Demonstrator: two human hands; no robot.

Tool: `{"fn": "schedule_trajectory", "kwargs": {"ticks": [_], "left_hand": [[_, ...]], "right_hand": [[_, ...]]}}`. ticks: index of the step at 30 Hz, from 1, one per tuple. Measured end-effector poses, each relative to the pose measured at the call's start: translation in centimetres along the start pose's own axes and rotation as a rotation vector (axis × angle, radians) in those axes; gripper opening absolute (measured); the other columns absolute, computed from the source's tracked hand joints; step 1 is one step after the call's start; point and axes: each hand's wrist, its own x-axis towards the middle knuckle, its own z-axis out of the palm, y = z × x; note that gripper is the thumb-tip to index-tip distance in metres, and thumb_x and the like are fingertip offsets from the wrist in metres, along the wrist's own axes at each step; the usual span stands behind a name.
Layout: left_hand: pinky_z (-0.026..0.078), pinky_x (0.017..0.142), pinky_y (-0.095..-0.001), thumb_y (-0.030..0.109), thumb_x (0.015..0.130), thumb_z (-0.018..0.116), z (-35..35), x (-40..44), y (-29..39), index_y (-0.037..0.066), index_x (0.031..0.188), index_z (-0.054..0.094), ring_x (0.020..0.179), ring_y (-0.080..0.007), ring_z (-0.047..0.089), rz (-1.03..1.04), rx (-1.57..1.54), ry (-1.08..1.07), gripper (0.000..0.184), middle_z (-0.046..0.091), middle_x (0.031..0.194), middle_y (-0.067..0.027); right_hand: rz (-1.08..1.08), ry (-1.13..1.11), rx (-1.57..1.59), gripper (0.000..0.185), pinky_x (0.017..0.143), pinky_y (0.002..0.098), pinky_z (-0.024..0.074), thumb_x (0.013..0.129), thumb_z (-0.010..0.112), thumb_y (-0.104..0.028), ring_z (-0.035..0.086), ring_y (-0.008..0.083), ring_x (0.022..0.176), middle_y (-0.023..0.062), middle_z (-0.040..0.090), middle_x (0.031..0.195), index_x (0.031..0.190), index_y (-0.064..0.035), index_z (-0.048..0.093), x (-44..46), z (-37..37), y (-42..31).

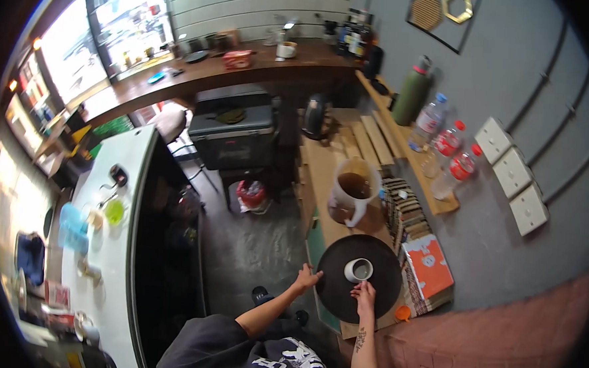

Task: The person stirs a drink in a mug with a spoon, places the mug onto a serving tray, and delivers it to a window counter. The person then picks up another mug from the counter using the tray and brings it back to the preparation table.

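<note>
A round dark tray [332, 296] lies on the wooden counter in front of me. On it stands a white cup [350, 272] with a greyish inside; its contents are too small to make out. My right hand [363, 293] is closed at the cup's near side, its fingers pinching it by what looks like the handle. At the tray's left rim is my left hand [307, 278], fingertips curled against the edge. Beyond the tray, a clear plastic jug [352, 194] holds brown liquid, its handle turned toward me.
An orange-and-white box [428, 265] and an orange scoop-like item [403, 313] sit right of the tray. Bottles [447, 142] line a wall shelf [403, 146]. A black kettle [314, 117] stands farther back. Leftward is a white-topped counter [107, 267]; a cooler box [232, 131] is behind.
</note>
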Motion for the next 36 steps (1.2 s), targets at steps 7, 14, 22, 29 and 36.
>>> {"fn": "schedule_trajectory", "kwargs": {"ticks": [7,14,22,29,36], "left_hand": [[0.048,0.098,-0.0340,0.036,0.101,0.059,-13.8,-6.8,-3.2,0.007,0.136,0.046,0.120,-0.0211,0.056,-0.162,-0.497,-0.462,0.047,0.058,0.126,-0.0123],[0.048,0.092,-0.0305,0.042,0.100,0.060,-27.9,-15.0,-7.6,0.009,0.134,0.050,0.105,-0.0134,0.061,-0.022,-0.671,-0.232,0.048,0.063,0.117,-0.0066],[0.048,0.098,-0.0338,0.033,0.102,0.058,-43.2,-25.3,-14.5,0.006,0.132,0.052,0.113,-0.0173,0.059,0.345,-0.554,-0.024,0.041,0.061,0.124,-0.0106],[0.049,0.099,-0.0375,0.024,0.100,0.063,-51.0,-35.3,-17.3,0.003,0.136,0.044,0.120,-0.0253,0.059,0.328,-0.581,0.384,0.046,0.058,0.124,-0.0164],[0.053,0.088,-0.0314,0.018,0.099,0.064,-53.2,-40.6,-20.5,0.002,0.134,0.042,0.099,-0.0180,0.066,0.256,-0.647,0.726,0.044,0.062,0.110,-0.0124]], "right_hand": [[-0.001,0.086,0.097,0.024,0.053,0.0295,0.0509,0.105,0.050,-0.029,0.061,0.0172,0.056,0.0045,0.059,0.072,0.094,-0.0088,0.055,0.4,3.2,0.6],[-0.061,0.057,0.011,0.036,0.053,0.0295,0.0477,0.105,0.047,-0.034,0.057,0.0151,0.055,0.0024,0.052,0.065,0.077,-0.0130,0.045,-4.8,15.3,1.1],[0.032,-0.633,-0.235,0.037,0.050,0.0301,0.0462,0.102,0.050,-0.027,0.057,0.0153,0.054,0.0041,0.056,0.065,0.069,-0.0106,0.048,-19.1,37.6,3.1],[0.086,-1.264,-0.445,0.035,0.058,0.0274,0.0462,0.104,0.051,-0.028,0.058,0.0111,0.062,0.0027,0.060,0.072,0.078,-0.0048,0.058,-29.8,52.1,5.5],[0.159,-1.618,-0.706,0.039,0.061,0.0245,0.0444,0.105,0.051,-0.034,0.055,0.0080,0.063,0.0000,0.060,0.071,0.084,-0.0025,0.063,-34.1,58.4,10.8]]}}
